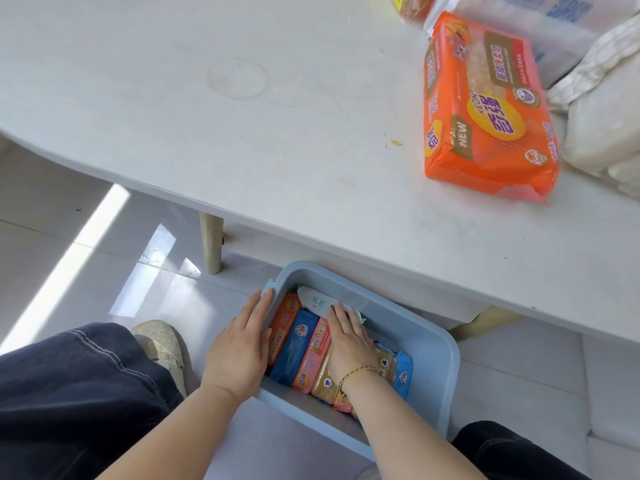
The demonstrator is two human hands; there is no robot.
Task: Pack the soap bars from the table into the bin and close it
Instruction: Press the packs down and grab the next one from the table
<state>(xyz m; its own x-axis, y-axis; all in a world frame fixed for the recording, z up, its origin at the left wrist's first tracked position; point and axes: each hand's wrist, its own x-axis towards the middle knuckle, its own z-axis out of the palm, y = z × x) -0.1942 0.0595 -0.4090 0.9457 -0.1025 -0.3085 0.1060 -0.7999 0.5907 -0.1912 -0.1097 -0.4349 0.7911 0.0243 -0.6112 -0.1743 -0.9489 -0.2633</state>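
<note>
Bin (427, 344): on the floor (104, 271), before the tabletop (242, 133), partly under its near edge. Soap bars (304, 351): in the bin, side by side in a row; one bar (317, 301) crosswise behind them. Left hand (239, 344): on the bin's left wall. Right hand (348, 344): inside, flat on the bars. Soap pack (485, 109): on the tabletop, far right.
</note>
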